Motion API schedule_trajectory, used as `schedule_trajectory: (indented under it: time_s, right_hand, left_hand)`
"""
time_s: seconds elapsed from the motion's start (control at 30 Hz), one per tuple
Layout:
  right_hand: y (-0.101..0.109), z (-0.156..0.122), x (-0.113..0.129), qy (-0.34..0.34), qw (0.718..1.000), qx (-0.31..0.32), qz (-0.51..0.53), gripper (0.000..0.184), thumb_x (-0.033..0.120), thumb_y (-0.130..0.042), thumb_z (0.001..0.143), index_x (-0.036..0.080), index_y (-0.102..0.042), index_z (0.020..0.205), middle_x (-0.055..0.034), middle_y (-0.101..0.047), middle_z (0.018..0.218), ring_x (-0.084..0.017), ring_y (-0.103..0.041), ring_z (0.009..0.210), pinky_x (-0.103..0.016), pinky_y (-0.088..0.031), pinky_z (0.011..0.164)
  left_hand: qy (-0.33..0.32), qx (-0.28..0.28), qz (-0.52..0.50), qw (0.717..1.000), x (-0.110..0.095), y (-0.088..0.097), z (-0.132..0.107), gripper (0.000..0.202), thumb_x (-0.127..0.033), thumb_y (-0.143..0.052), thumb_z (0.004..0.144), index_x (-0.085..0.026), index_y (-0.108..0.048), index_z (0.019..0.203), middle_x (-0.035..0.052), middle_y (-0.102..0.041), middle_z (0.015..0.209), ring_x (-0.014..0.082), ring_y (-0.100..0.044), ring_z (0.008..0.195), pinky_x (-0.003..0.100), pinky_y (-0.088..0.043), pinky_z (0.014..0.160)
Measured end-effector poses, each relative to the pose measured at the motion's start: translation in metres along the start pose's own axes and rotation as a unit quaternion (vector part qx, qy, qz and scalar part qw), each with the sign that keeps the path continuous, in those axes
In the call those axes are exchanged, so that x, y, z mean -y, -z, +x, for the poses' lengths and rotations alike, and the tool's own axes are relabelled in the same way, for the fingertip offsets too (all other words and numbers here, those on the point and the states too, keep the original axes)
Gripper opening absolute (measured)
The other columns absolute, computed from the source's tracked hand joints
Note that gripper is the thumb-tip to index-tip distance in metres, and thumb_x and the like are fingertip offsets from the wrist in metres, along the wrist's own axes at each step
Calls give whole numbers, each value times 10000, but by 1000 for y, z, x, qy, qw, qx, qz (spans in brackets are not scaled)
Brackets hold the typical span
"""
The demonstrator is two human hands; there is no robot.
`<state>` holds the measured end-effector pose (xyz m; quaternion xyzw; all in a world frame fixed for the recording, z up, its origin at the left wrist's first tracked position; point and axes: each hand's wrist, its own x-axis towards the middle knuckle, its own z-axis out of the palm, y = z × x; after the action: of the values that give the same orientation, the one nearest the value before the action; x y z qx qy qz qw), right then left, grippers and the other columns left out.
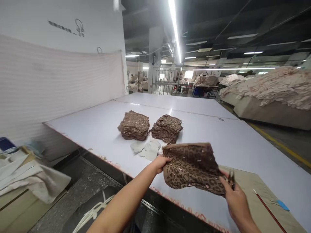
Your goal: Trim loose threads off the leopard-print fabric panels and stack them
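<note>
Between my hands hangs a leopard-print fabric piece (189, 166), brown with dark spots and small pale marks, held above the near edge of the table. My left hand (160, 162) pinches its left side. My right hand (234, 197) is closed on its lower right corner, with small dark thread snips (231, 180) also tucked in that hand. Beyond the held piece, a stack of brown printed fabric pieces (134, 124) sits beside a second leopard-print stack (167, 126). White scraps (147, 149) lie in front of the stacks.
The large white table (97, 119) carries a tan board (250, 184) at right, with a red pencil (269, 210) and a blue item (283, 205). Pale cloth (31, 174) lies at lower left. A cloth-heaped bin (269, 111) stands beyond the table's right side.
</note>
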<state>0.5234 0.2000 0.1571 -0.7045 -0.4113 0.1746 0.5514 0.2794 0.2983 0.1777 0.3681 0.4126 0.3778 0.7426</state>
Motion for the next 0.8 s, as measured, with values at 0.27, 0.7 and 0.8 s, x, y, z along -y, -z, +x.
schedule_trajectory:
  time_s: [0.27, 0.7, 0.8]
  right_hand:
    - [-49, 58, -118, -147, 964, 126, -182, 538, 587, -429, 665, 180, -638, 948, -98, -700, 831, -279, -646, 745, -335, -496, 600]
    - [-63, 83, -100, -47, 945, 175, -272, 382, 480, -407, 806, 268, -579, 1073, -31, -586, 1158, -195, -641, 807, -247, -471, 490]
    - [-65, 79, -100, -40, 956, 151, -248, 374, 479, -396, 820, 229, -577, 1032, -55, -605, 1110, -217, -621, 911, -261, -519, 613]
  left_hand:
    - [32, -139, 198, 970, 93, 35, 145, 104, -202, -577, 824, -110, -572, 872, 30, -636, 861, 150, -610, 809, 350, -477, 798]
    - [-168, 11, 592, 788, 63, 13, 131, 664, -257, -579, 771, -223, -291, 1368, 131, -306, 1427, 309, -271, 1315, 536, -238, 1053]
    - [-212, 131, 660, 709, 52, 41, 97, 638, -236, -538, 807, -247, -258, 1380, 115, -319, 1428, 282, -283, 1317, 528, -262, 1054]
